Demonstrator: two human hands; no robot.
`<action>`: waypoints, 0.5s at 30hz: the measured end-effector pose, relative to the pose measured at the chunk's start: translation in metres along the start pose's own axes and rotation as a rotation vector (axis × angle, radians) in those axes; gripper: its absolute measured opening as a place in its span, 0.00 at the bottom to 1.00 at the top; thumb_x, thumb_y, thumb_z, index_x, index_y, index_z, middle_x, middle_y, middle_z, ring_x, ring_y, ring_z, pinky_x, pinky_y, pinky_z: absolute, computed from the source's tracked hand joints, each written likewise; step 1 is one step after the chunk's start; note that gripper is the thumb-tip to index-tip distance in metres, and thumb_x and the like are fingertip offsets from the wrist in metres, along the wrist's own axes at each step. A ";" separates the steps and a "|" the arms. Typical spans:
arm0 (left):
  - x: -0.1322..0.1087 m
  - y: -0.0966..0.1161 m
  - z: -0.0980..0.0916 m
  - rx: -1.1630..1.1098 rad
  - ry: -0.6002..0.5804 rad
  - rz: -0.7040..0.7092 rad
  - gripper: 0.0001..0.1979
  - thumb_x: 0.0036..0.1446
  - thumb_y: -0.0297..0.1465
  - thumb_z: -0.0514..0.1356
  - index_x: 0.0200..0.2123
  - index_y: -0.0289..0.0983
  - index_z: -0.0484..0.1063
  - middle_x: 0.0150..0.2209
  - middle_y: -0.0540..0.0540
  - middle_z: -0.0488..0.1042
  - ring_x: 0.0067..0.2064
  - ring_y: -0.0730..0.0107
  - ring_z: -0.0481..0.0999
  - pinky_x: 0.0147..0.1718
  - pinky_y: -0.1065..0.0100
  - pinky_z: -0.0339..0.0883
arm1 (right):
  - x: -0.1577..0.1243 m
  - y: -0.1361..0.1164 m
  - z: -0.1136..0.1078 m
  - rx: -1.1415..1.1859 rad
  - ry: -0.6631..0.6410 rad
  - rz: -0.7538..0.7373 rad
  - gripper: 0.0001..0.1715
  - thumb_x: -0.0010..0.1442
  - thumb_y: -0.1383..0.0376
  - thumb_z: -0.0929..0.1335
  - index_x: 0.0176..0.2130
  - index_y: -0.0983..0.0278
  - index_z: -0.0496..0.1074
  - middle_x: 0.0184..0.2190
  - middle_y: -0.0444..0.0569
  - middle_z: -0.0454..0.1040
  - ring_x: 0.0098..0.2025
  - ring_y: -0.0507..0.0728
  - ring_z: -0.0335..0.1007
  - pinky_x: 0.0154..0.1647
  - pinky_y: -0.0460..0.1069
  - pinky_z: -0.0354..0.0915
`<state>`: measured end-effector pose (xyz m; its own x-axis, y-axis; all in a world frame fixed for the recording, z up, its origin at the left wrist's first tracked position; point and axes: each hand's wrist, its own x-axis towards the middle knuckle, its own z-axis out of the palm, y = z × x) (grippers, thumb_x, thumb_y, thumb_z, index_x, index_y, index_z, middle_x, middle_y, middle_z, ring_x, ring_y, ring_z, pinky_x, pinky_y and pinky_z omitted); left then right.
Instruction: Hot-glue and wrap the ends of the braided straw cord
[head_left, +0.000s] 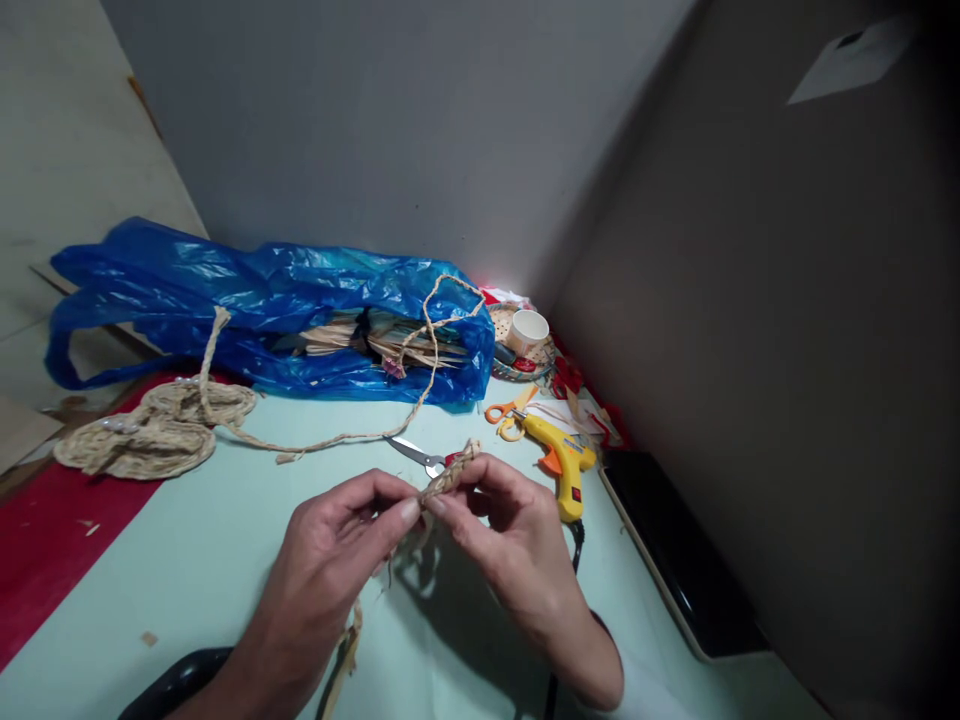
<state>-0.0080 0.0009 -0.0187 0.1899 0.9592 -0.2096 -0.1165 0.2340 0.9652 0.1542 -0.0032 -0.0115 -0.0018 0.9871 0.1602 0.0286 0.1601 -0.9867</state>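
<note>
While left hand (330, 560) and right hand (510, 550) pinch the braid (450, 475) — scissors (412, 452) lie just behind.

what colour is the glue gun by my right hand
The glue gun is yellow with an orange trigger; the head view shows it.

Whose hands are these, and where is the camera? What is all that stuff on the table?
There is no machine here, just a person's two bare hands. The camera sits on the person's head and looks down, so you see what they see. The left hand and the right hand pinch a tan braided straw cord between their fingertips. On the pale green table lie a crinkly blue plastic bag with straw strips inside, flat round coiled straw mats, a yellow glue gun, orange-handled scissors and small silver scissors.
</note>
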 end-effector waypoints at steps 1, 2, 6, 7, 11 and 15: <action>-0.001 0.000 0.000 0.035 -0.003 0.019 0.11 0.56 0.41 0.69 0.31 0.40 0.80 0.27 0.51 0.74 0.29 0.72 0.68 0.28 0.74 0.61 | -0.002 0.001 0.002 -0.035 0.016 -0.037 0.08 0.58 0.63 0.74 0.30 0.63 0.73 0.24 0.41 0.71 0.25 0.49 0.64 0.25 0.44 0.63; -0.002 0.001 0.000 0.054 -0.006 0.037 0.11 0.57 0.41 0.69 0.31 0.40 0.79 0.28 0.51 0.75 0.31 0.71 0.70 0.30 0.73 0.62 | -0.003 0.002 0.003 -0.073 0.030 -0.078 0.07 0.58 0.65 0.73 0.30 0.63 0.72 0.24 0.41 0.70 0.24 0.49 0.64 0.25 0.44 0.63; -0.005 0.000 0.000 0.066 -0.015 0.079 0.08 0.59 0.40 0.67 0.37 0.42 0.80 0.32 0.51 0.78 0.34 0.70 0.73 0.33 0.72 0.66 | -0.007 0.006 0.004 -0.239 0.094 -0.283 0.06 0.58 0.73 0.70 0.32 0.63 0.73 0.27 0.41 0.71 0.26 0.49 0.65 0.26 0.44 0.63; -0.005 0.000 0.000 0.058 -0.024 0.079 0.08 0.59 0.40 0.67 0.39 0.43 0.80 0.34 0.51 0.79 0.35 0.69 0.74 0.35 0.72 0.67 | -0.007 0.006 0.003 -0.280 0.111 -0.338 0.07 0.58 0.75 0.70 0.33 0.63 0.73 0.27 0.41 0.71 0.27 0.49 0.65 0.27 0.44 0.63; -0.004 -0.003 -0.001 0.042 -0.081 0.091 0.11 0.60 0.39 0.67 0.45 0.44 0.80 0.40 0.50 0.81 0.40 0.67 0.78 0.44 0.69 0.70 | -0.006 0.009 -0.002 -0.422 0.152 -0.519 0.07 0.61 0.75 0.69 0.34 0.63 0.71 0.29 0.43 0.73 0.27 0.49 0.63 0.29 0.46 0.62; -0.003 0.000 -0.001 0.043 -0.109 0.068 0.13 0.59 0.37 0.68 0.48 0.45 0.81 0.46 0.48 0.83 0.37 0.69 0.77 0.44 0.69 0.71 | -0.004 0.010 -0.007 -0.546 0.148 -0.677 0.08 0.63 0.76 0.68 0.35 0.63 0.70 0.30 0.46 0.76 0.30 0.52 0.68 0.31 0.48 0.65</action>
<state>-0.0094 -0.0021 -0.0180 0.2884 0.9489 -0.1279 -0.0909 0.1601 0.9829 0.1614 -0.0060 -0.0217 -0.0635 0.6644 0.7447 0.5423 0.6494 -0.5331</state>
